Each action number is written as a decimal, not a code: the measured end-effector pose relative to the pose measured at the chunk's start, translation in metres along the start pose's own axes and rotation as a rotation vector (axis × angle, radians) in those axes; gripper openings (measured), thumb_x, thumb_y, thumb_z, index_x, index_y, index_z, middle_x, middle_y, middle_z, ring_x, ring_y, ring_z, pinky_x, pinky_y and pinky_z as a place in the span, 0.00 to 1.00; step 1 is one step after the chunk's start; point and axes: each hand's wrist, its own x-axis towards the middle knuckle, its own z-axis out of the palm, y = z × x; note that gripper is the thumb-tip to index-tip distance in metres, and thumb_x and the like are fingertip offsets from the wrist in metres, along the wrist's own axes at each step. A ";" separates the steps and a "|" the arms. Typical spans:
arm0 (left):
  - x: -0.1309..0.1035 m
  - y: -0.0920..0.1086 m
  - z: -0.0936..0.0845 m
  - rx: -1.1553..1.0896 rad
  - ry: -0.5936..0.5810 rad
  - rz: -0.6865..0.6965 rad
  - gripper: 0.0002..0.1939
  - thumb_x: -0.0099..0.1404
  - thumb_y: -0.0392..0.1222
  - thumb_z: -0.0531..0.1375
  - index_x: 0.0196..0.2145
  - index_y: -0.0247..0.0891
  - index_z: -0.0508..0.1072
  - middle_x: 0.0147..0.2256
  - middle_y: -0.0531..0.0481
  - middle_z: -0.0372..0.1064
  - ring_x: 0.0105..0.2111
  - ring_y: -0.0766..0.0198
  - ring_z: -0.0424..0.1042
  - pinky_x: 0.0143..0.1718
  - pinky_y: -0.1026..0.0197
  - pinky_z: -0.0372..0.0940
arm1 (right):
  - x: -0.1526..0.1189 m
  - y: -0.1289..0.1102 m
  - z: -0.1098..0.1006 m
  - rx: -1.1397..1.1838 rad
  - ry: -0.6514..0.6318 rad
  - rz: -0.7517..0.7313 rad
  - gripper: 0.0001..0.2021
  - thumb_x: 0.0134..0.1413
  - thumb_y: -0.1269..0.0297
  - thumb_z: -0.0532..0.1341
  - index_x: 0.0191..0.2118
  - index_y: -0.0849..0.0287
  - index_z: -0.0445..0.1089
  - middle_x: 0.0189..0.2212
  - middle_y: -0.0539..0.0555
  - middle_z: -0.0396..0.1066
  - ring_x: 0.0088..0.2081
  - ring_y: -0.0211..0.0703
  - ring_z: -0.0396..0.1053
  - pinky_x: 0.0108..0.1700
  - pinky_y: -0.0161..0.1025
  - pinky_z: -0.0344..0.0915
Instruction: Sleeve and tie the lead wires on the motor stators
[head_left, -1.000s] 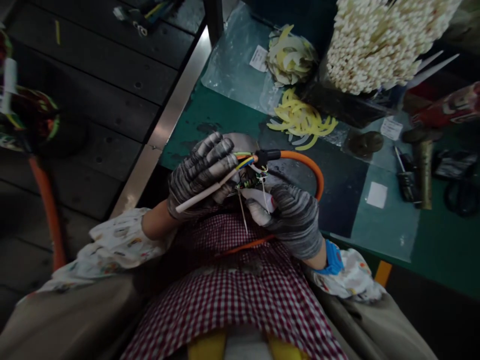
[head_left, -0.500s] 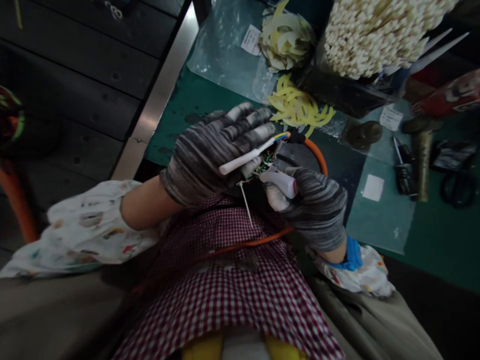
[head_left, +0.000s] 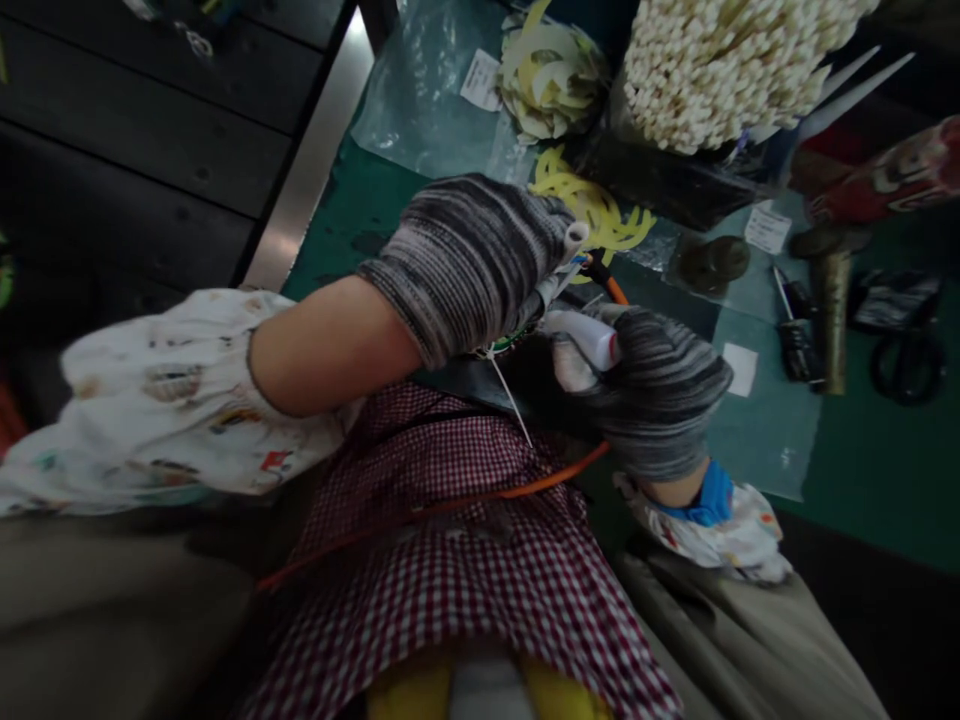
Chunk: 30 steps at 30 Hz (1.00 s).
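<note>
My left hand (head_left: pixel 480 265), in a striped grey glove, is curled with its back towards me. Its fingers close round a white tube (head_left: pixel 576 236), whose open end shows beside the knuckles; the fingertips are hidden. Thin wires (head_left: pixel 580 261) run from there into an orange cable (head_left: pixel 616 291). Under this hand the edge of a green circuit board (head_left: pixel 511 343) peeks out, with a thin white cable tie (head_left: pixel 511 402) hanging down from it. My right hand (head_left: pixel 649 390), gloved alike, is closed on a small white plastic bottle (head_left: pixel 585 337), lying between thumb and fingers.
Yellow strips (head_left: pixel 600 210), a pile of pale cut pieces (head_left: pixel 551 80) and a large bundle of white cable ties (head_left: pixel 735 75) lie beyond my hands. A hammer (head_left: pixel 834 310), a screwdriver (head_left: pixel 796 335) and a red can (head_left: pixel 892 175) are at right. A metal table edge (head_left: pixel 300 200) runs at left.
My left hand has turned over from flat and stretched out to curled, and the white tube now points its end up towards me. My right hand has shifted slightly right, still holding the bottle.
</note>
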 end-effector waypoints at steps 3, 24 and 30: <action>0.018 0.011 -0.007 0.251 -0.144 0.036 0.18 0.76 0.45 0.70 0.59 0.35 0.81 0.57 0.40 0.83 0.63 0.32 0.81 0.68 0.29 0.76 | 0.004 0.005 0.004 -0.076 0.029 -0.027 0.21 0.72 0.41 0.65 0.48 0.55 0.83 0.38 0.62 0.83 0.41 0.60 0.80 0.45 0.52 0.74; -0.002 0.037 -0.007 0.325 -0.191 -0.220 0.29 0.83 0.30 0.55 0.78 0.26 0.66 0.76 0.22 0.63 0.72 0.19 0.69 0.67 0.14 0.70 | -0.015 0.066 -0.006 0.477 0.294 0.392 0.18 0.70 0.47 0.69 0.54 0.53 0.84 0.49 0.56 0.88 0.50 0.58 0.85 0.56 0.59 0.82; -0.029 -0.003 0.010 0.336 -0.099 -0.060 0.33 0.85 0.39 0.54 0.80 0.23 0.59 0.80 0.24 0.53 0.81 0.31 0.56 0.81 0.27 0.55 | 0.039 0.155 -0.004 0.518 0.392 0.252 0.22 0.72 0.51 0.65 0.65 0.53 0.76 0.67 0.58 0.78 0.70 0.59 0.73 0.79 0.64 0.64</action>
